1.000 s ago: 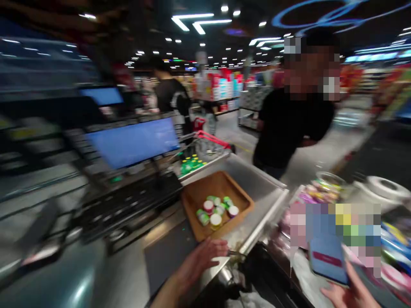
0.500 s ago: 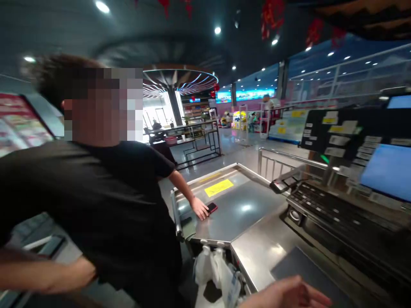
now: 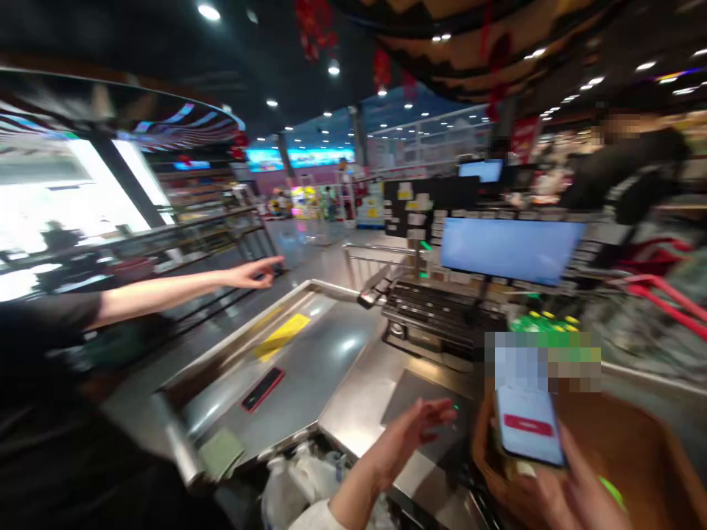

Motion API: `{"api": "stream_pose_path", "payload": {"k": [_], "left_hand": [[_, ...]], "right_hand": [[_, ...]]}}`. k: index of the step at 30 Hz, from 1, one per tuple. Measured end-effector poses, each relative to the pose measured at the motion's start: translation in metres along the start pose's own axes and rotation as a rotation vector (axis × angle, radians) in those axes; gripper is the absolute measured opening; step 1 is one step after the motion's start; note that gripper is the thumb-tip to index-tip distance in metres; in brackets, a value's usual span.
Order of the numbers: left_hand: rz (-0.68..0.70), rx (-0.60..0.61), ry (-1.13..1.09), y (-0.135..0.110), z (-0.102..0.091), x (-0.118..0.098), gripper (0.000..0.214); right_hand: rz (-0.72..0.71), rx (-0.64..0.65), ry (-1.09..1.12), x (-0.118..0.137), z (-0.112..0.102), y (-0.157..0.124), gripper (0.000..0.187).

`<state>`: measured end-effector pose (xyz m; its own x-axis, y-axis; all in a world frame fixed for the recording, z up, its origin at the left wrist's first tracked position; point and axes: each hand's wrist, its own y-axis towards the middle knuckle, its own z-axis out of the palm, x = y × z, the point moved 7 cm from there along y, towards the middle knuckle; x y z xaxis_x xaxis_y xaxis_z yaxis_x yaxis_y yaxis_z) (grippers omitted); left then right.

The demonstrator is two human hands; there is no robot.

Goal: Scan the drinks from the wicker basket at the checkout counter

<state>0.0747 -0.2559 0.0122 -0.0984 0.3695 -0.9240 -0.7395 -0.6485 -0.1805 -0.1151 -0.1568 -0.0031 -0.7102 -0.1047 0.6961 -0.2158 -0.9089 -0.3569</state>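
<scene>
The handheld phone (image 3: 529,425) is showing a pale blue screen with a red bar, a yellow strip (image 3: 281,336) is brightening the grey steel counter (image 3: 325,346), and a black phone (image 3: 263,389) is showing red edges near the counter's front edge.

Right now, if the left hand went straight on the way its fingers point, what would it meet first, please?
The left hand would probably meet the phone held in the right hand first, though depth is unclear from this view.

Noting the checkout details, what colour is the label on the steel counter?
Yellow; the label on the steel counter shows best in the head view.
</scene>
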Motion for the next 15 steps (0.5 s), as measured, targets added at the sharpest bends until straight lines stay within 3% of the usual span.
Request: {"api": "stream_pose_path", "payload": {"k": [2,4,8,10,15], "left_hand": [[-0.028,0.116,0.051,0.034,0.029,-0.009,0.069],[-0.040,0.230,0.036,0.062,0.064,-0.015,0.070],[-0.107,0.422,-0.060,0.088,0.126,-0.005,0.067],[-0.161,0.452,-0.055,0.088,0.142,0.008,0.068],[-0.234,0.527,0.084,0.079,0.159,0.041,0.071]], "right_hand": [[-0.100,-0.162,0.143,0.008,0.001,-0.017,0.067],[-0.209,-0.211,0.217,0.018,0.007,-0.027,0.074],[-0.395,-0.270,0.294,0.031,0.002,-0.055,0.063],[-0.463,-0.304,0.311,0.030,-0.003,-0.074,0.059],[-0.612,-0.423,0.364,0.016,-0.024,-0.120,0.053]]}}
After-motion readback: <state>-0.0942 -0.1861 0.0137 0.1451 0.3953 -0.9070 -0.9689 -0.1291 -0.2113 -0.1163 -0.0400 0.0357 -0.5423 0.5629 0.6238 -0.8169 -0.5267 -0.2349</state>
